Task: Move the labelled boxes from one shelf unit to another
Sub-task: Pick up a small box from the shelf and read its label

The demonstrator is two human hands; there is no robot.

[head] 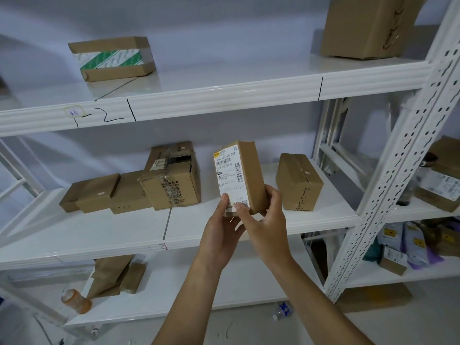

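A small upright brown cardboard box (240, 176) with a white shipping label is gripped at its lower end by both hands: the left hand (220, 230) has its thumb pressed on the label's lower edge, and the right hand (267, 220) wraps the bottom corner and right side. The box is held in the air in front of the middle white metal shelf (99, 237). On the label, "C671" and a line ending "00 207" can be read beside barcodes; the rest is too small.

Just right of the hands sits a taped brown carton (298, 181) with handwriting on its end that cannot be read surely. Left of the hands stands a torn-open brown carton with printed stars and a QR code (171, 180), and beyond it flat brown boxes (92, 192). The shelf edge below the hands bears faint handwriting, and the beam above is marked "1-2" (102, 115). Above and left lies a brown box banded with green-and-white tape (112, 58); above and right, a large brown carton (366, 26). A perforated white upright post (398, 170) stands to the right.
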